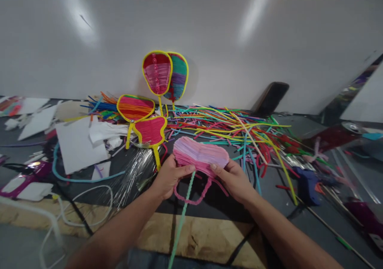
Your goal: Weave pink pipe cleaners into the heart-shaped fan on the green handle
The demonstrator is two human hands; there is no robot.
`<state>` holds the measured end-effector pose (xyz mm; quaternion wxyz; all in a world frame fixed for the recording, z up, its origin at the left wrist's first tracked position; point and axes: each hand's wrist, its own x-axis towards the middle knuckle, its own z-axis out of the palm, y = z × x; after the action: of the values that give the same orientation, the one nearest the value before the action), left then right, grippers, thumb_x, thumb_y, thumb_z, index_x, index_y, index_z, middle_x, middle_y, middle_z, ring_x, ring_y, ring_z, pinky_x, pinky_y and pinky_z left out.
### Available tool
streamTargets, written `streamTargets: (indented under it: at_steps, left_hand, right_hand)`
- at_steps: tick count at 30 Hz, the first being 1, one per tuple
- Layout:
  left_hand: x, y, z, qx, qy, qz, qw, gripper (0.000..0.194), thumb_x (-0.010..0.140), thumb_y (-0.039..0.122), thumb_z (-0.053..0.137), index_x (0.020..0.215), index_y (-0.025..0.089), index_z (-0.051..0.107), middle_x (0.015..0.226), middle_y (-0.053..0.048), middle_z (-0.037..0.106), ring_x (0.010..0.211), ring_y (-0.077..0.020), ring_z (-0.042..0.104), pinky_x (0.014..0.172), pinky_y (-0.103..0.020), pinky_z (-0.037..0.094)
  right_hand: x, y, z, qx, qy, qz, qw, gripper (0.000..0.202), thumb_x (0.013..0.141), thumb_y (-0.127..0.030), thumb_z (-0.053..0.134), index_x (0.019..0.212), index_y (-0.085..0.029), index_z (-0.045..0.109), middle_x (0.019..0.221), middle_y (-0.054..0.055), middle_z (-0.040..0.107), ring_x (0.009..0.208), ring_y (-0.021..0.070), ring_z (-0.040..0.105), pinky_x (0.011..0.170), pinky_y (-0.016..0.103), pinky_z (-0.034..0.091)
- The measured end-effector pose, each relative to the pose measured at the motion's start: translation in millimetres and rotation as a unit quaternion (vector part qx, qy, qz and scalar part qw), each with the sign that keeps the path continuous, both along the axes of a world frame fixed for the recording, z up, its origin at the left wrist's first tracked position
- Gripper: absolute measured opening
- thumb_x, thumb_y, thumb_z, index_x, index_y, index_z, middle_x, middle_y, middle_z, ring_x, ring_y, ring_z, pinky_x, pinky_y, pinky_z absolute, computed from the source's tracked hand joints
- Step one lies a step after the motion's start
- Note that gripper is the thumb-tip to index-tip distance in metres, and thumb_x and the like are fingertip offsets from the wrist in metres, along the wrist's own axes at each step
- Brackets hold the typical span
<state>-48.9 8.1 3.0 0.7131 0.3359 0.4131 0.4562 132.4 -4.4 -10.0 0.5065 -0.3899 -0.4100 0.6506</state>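
Fingers of the left hand (pixel 166 177) and right hand (pixel 237 183) pinch the pink piece (pixel 199 154) between them, nearer than the stems (pixel 206 119). Shaping seems under way; bending its loop (pixel 199 201) calls for one steadying grip.

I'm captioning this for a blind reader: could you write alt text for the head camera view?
The left hand and right hand hold a pink-and-lilac panel, with a pink loop and pale green strand extending below. Behind it are scattered colourful stems and four yellow-edged paddles, on a dark table before a white board.
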Motion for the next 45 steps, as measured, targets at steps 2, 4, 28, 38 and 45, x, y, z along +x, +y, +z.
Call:
streamTargets:
  at_steps: [2,4,28,38,45]
  left_hand:
    - [0,0,-0.7,0.000,0.008,-0.001,1.000,0.057,0.058,0.017,0.079,0.109,0.014,0.053,0.102,-0.009,0.068,0.091,-0.0231,0.064,0.086,-0.038,0.048]
    - [0,0,-1.0,0.003,0.005,-0.002,1.000,0.056,0.059,0.016,0.078,0.110,0.014,0.054,0.102,-0.009,0.068,0.092,-0.0237,0.064,0.088,-0.039,0.047]
    - [-8,6,-3.3,-0.050,-0.029,-0.040,0.998,0.023,0.072,0.032,0.069,0.075,0.014,0.056,0.069,-0.003,0.064,0.069,-0.0163,0.067,0.069,-0.030,0.054]
    - [-10,7,-7.2,-0.072,-0.009,-0.065,0.995,0.024,0.071,0.034,0.070,0.076,0.011,0.064,0.069,-0.006,0.067,0.062,-0.0115,0.061,0.064,-0.024,0.052]
    - [-13,5,-0.5,-0.123,-0.086,-0.107,0.983,0.017,0.074,0.028,0.067,0.071,0.011,0.063,0.067,-0.005,0.065,0.061,-0.0133,0.062,0.063,-0.027,0.054]
  right_hand:
    - [0,0,0.8,0.002,-0.008,0.002,1.000,0.035,0.074,-0.034,0.069,0.107,-0.024,0.064,0.110,0.003,0.067,0.104,0.0211,0.058,0.098,0.040,0.040]
    - [-1,-1,0.4,0.001,-0.007,0.002,1.000,0.036,0.074,-0.034,0.069,0.108,-0.024,0.063,0.109,0.003,0.067,0.105,0.0216,0.058,0.098,0.041,0.040]
    - [9,9,2.2,-0.083,0.076,-0.086,0.990,0.030,0.068,-0.032,0.074,0.096,-0.026,0.065,0.093,-0.001,0.071,0.079,0.0177,0.066,0.074,0.032,0.052]
    - [15,12,-10.6,-0.005,0.015,-0.077,0.997,0.037,0.075,-0.035,0.068,0.110,-0.026,0.061,0.110,0.003,0.067,0.101,0.0212,0.061,0.093,0.040,0.044]
    - [14,11,-8.7,-0.017,0.003,-0.072,0.997,0.040,0.074,-0.037,0.068,0.111,-0.025,0.060,0.107,0.003,0.068,0.102,0.0222,0.060,0.096,0.041,0.041]
